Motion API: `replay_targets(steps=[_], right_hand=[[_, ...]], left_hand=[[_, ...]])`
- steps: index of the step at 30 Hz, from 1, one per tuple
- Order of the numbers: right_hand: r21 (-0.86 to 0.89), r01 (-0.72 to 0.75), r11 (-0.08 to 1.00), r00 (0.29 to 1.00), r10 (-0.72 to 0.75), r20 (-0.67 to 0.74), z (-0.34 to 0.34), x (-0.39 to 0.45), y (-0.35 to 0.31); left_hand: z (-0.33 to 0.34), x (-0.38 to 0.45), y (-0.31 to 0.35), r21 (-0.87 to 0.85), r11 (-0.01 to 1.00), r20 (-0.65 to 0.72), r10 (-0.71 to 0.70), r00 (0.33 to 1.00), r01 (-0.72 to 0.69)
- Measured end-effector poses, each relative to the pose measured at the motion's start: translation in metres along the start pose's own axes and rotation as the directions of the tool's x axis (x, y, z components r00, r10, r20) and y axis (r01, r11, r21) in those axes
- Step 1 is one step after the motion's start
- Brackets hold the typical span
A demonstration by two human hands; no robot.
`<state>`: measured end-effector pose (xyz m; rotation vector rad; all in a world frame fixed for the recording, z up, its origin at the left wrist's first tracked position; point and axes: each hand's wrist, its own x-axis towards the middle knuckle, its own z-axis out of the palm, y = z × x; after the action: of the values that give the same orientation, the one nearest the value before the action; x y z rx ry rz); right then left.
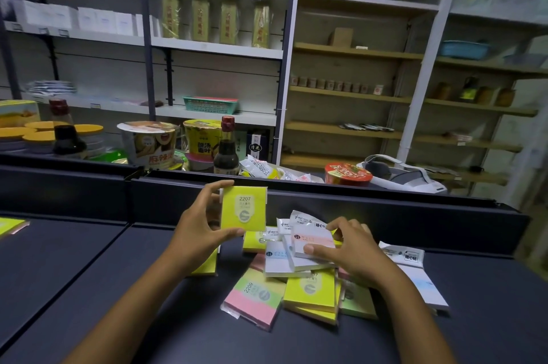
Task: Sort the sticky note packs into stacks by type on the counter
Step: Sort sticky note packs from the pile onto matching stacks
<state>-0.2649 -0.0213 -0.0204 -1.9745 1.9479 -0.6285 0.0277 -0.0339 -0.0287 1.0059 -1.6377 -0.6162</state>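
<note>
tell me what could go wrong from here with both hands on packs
The right hand grips a white pack on top of the loose pile; pulling it may drag its neighbours along. The left hand pinches the yellow pack only by its edges, so it could slip. Yellow packs half buried in the pile might get missed.

Two hands (201,224), two soy sauce bottles (226,147), three noodle cups (151,142), four upright yellow packets (200,19).
</note>
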Motion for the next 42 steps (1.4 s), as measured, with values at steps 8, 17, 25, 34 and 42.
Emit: replay_targets(steps=[8, 17, 25, 34, 42], right_hand=[[0.253, 0.064, 0.965, 0.997, -0.051, -0.06, -0.001, -0.008, -0.013], [0.557, 0.149, 0.817, 0.98, -0.048, -0.192, 0.013, -0.035, -0.041], [0.712, 0.245, 0.658, 0.966, -0.1, -0.24, 0.04, -0.1, -0.095], [0.801, 0.277, 0.531, 0.96, -0.124, -0.25, 0.081, -0.194, -0.176], [0.814, 0.319, 0.486, 0.948, -0.17, -0.27, 0.107, -0.273, -0.252]], left_hand=[[0.0, -0.006, 0.002, 0.016, 1.0, -0.063, -0.02, 0.998, 0.021], [-0.016, -0.044, 0.013, -0.084, 0.994, -0.183, -0.083, 0.98, 0.068], [-0.07, -0.128, 0.044, -0.219, 0.967, -0.289, -0.19, 0.938, 0.128], [-0.156, -0.226, 0.084, -0.277, 0.954, -0.343, -0.214, 0.915, 0.119], [-0.238, -0.313, 0.109, -0.322, 0.943, -0.437, -0.224, 0.871, 0.081]])
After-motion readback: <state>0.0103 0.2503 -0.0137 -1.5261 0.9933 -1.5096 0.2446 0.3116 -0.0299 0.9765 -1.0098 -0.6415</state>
